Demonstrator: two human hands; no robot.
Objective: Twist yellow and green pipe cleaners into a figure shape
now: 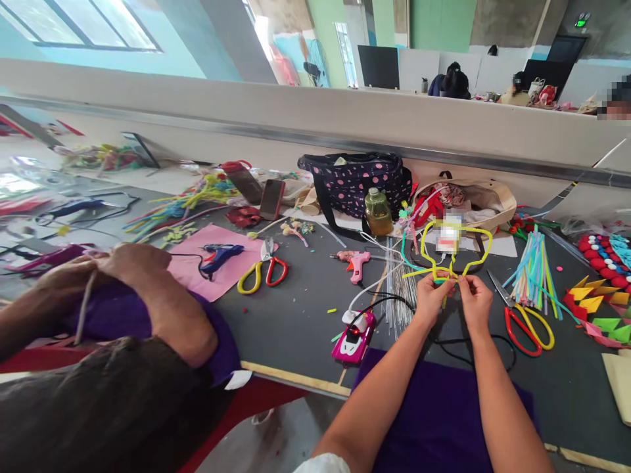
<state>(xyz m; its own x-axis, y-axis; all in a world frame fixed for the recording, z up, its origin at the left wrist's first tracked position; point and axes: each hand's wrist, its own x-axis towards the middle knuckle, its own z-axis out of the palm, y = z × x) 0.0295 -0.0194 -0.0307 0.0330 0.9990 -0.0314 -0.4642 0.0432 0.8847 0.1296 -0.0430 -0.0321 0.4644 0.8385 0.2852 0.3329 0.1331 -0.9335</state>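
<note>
Over the dark tabletop, both hands pinch the lower stems of a yellow pipe cleaner shape (490, 244) bent into wide loops. My left hand (432, 293) has its fingertips closed at the bottom join, where a green piece also shows. Close beside it, my right hand (476, 301) grips the same join from the other side. Scissors (523, 332) with red and yellow handles lie right of my right hand. A bundle of pastel pipe cleaners (535, 272) is just beyond them. Left of my left hand are thin wire stems (400, 295).
A pink glue gun (359, 264) and a magenta power strip (352, 340) with cables lie to the left. Farther back stand a patterned bag (352, 187) and a bottle (378, 213). A co-worker's hands (131, 263) work at the left, near other scissors (266, 263) and a blue glue gun (217, 258).
</note>
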